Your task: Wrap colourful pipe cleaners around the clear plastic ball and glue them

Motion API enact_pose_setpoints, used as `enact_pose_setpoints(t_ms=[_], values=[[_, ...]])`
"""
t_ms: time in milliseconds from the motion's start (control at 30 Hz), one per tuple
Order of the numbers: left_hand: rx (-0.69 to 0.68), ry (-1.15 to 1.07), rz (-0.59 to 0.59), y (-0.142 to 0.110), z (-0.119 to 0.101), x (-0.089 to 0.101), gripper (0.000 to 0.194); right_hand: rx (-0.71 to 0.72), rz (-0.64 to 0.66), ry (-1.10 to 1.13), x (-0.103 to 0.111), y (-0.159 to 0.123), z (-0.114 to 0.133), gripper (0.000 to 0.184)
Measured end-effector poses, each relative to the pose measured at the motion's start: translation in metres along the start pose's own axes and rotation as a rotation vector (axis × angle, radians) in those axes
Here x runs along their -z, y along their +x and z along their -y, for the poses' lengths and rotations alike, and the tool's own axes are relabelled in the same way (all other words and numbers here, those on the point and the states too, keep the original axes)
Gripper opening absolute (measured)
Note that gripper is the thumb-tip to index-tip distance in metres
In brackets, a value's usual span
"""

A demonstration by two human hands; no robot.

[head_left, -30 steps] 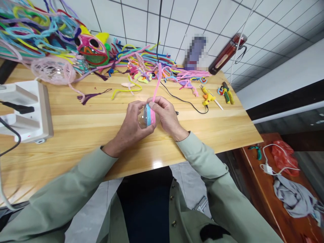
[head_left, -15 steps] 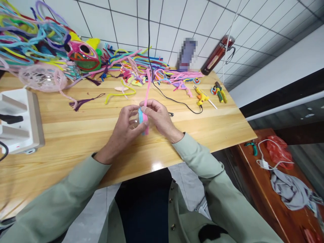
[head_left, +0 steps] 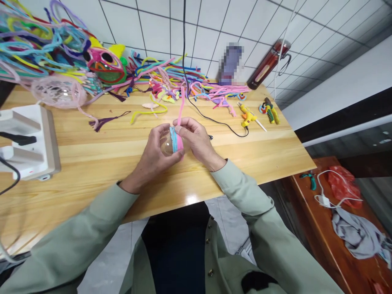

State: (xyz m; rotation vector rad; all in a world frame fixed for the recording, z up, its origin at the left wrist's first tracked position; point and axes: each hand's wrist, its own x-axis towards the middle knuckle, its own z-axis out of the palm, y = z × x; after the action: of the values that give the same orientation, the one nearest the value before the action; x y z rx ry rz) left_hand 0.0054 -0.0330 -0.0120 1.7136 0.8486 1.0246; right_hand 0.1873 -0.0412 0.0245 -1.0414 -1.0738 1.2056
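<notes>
The person's left hand (head_left: 154,153) is closed around a clear ball (head_left: 165,143) banded in blue and pink, held just above the near part of the wooden table (head_left: 101,163). The right hand (head_left: 197,141) pinches a pink pipe cleaner (head_left: 181,108) at the band, its free end pointing toward the far side, though the fingers partly hide where it meets the ball. A yellow glue gun (head_left: 248,117) lies to the right.

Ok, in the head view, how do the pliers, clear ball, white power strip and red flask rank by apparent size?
1. White power strip, cut off by the frame
2. Red flask
3. Clear ball, partly covered
4. Pliers
</notes>
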Motion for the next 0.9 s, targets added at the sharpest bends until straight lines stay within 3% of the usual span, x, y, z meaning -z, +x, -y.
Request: enact_pose_setpoints(t_ms=[367,533,900], values=[[0.147,-0.126,0.0,0.003,-0.015,-0.001,0.081,-0.013,-0.012,0.031,-0.001,-0.001,-0.001,0.039],[0.041,-0.076,-0.057,0.001,-0.008,-0.006,0.085,-0.026,-0.044,0.066,-0.001,0.0,-0.004,0.038],[-0.14,0.061,-0.016,-0.001,0.004,-0.002,0.082,-0.07,-0.068,0.179,-0.003,-0.002,-0.003,0.036]])
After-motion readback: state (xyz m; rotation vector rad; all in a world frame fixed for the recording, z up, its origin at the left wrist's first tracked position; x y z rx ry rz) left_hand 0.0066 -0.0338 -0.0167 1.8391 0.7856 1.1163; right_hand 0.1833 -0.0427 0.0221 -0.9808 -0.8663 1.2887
